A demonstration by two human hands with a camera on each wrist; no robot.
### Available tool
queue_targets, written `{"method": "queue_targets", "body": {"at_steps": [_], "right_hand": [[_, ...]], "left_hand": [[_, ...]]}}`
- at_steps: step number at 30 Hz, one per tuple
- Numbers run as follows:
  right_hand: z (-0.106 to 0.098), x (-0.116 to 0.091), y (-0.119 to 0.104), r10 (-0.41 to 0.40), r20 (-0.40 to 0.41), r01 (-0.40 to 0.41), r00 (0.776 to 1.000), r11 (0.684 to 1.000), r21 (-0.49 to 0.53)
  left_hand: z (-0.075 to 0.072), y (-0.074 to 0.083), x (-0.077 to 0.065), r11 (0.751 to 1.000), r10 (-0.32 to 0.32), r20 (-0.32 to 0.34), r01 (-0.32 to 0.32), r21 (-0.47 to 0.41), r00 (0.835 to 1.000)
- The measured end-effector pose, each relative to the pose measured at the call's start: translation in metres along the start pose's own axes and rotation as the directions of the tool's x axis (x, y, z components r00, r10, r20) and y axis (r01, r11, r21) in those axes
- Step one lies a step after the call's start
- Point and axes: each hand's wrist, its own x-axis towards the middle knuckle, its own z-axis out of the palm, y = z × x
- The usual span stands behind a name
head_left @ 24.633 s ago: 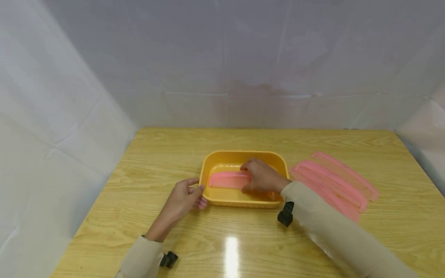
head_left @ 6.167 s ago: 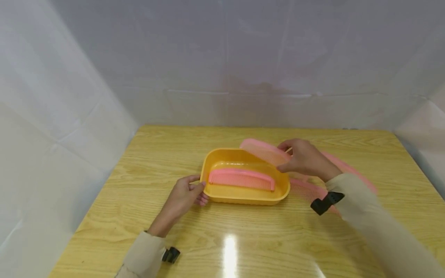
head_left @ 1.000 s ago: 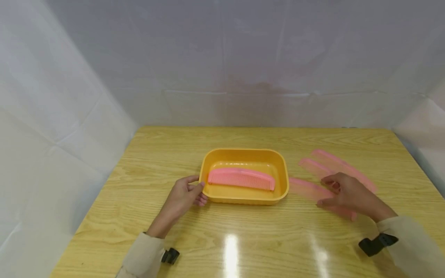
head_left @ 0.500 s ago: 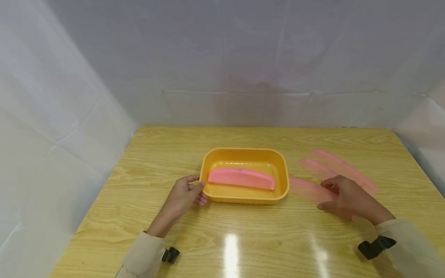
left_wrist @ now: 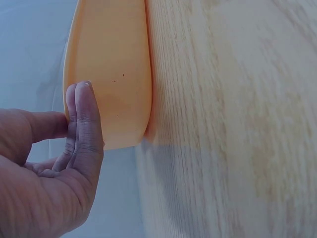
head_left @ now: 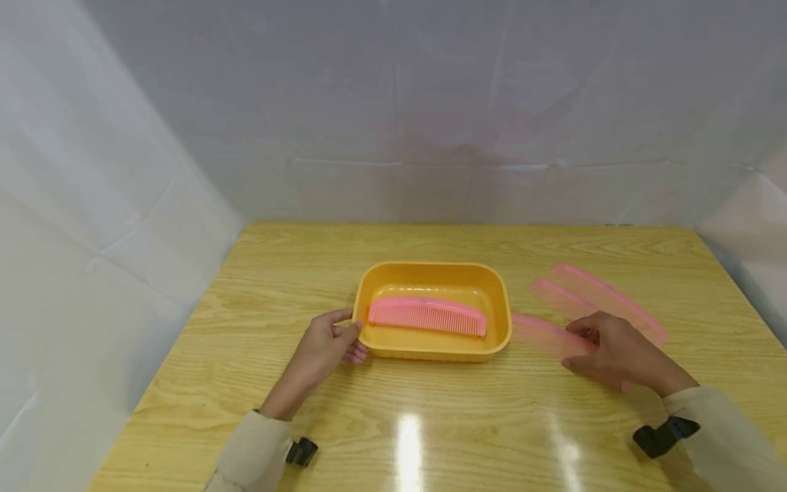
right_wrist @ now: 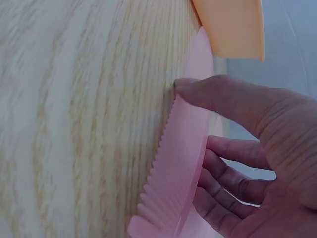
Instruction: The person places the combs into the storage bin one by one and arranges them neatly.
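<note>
My left hand (head_left: pixel 321 352) pinches the left end of a yellow-orange plastic tub (head_left: pixel 430 275), thumb at the rim and fingers against the outer wall. Inside the tub lies a pink comb (head_left: pixel 427 314), its teeth toward me. To the tub's right, my right hand (head_left: pixel 624 350) holds another pink comb (head_left: pixel 544 335) that lies along the table. The right wrist view shows the thumb on the toothed edge of this comb (right_wrist: pixel 182 131) and fingers at its spine. One end of the comb reaches close to the tub.
Two more pink combs, a nearer comb (head_left: pixel 556 294) partly behind the right hand and a farther comb (head_left: pixel 615 297), lie slanted on the wooden table (head_left: pixel 295 273). White sheeting (head_left: pixel 393 123) stands behind the table and along both sides.
About six seconds ago my right hand held a comb over the tub; now it grips one on the table at right. Over the last second both hands have hardly moved.
</note>
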Motion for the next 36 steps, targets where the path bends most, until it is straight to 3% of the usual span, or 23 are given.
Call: {"method": "queue_targets", "body": {"at_steps": [12,22,36], "right_hand": [[0.000,0.000,0.005,0.008,-0.021,-0.008,1.000,1.000,-0.008],[-0.004,-0.001,0.006,0.004,-0.004,-0.003,1.000,0.996,0.085],[-0.018,-0.002,0.007,0.051,-0.035,-0.051,0.998,0.999,0.004]], "left_hand": [[-0.001,0.000,0.000,1.000,0.005,0.005,-0.005,-0.002,1.000],[-0.001,0.000,0.000,1.000,0.002,0.004,-0.002,-0.003,1.000],[0.000,0.000,0.000,1.000,-0.003,0.002,0.003,-0.005,1.000]]}}
